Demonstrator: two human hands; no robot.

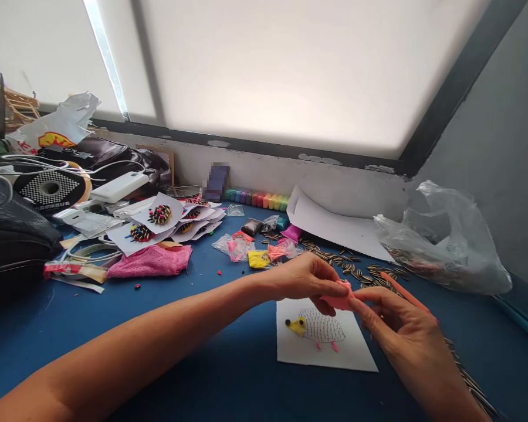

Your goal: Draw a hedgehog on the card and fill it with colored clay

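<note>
My left hand is closed around a lump of coral-pink modelling clay, above the top edge of a white card. At the clay's right end, the thumb and fingertips of my right hand pinch together on its edge. The card lies flat and bears a hedgehog drawing with a yellow clay face, black clay nose and eye, and small pink feet. Just behind my right hand shows a slim orange stick; whether that hand touches it I cannot tell.
Striped sunflower seeds lie scattered beyond my hands. Small clay packets sit mid-table. A plastic bag is at right. Finished hedgehog cards, a pink cloth and a black bag crowd the left.
</note>
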